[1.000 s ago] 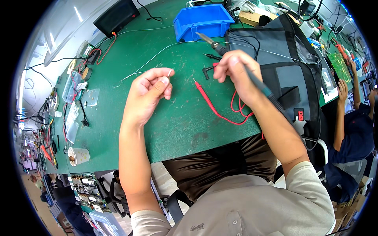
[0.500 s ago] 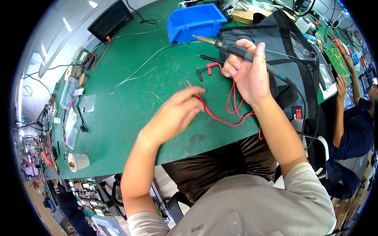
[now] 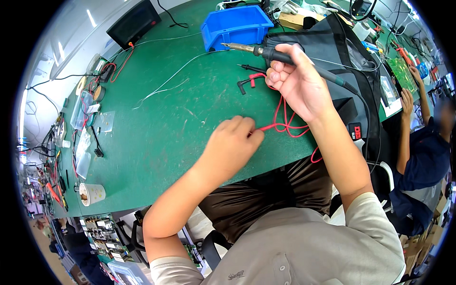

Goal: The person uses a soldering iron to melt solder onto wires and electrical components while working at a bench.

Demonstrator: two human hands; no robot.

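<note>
My right hand (image 3: 300, 88) is closed around a soldering iron (image 3: 335, 80), lifted above the bench with its bare metal tip pointing left. Lower and to the left, my left hand (image 3: 230, 147) has its fingers curled round the end of a red test lead (image 3: 285, 127). The fingers hide the tip of that lead. Its loops run right, beneath my right forearm, and over the bench's near edge. A black test probe (image 3: 251, 68) lies beyond, beside black-and-red angled plugs (image 3: 243, 87). A thin pale wire (image 3: 173, 76) curves across the green bench (image 3: 156, 137).
A blue bin (image 3: 240, 37) stands at the back, with a grey-black bag (image 3: 339, 57) to its right. Along the left edge are a paper cup (image 3: 92, 194), tape rolls, cables and a dark screen (image 3: 134, 27). Another person's hands (image 3: 407, 99) work at far right.
My left hand has moved right and closed round the red lead, whose probe end was showing before. The soldering iron has shifted slightly left and up in my right hand.
</note>
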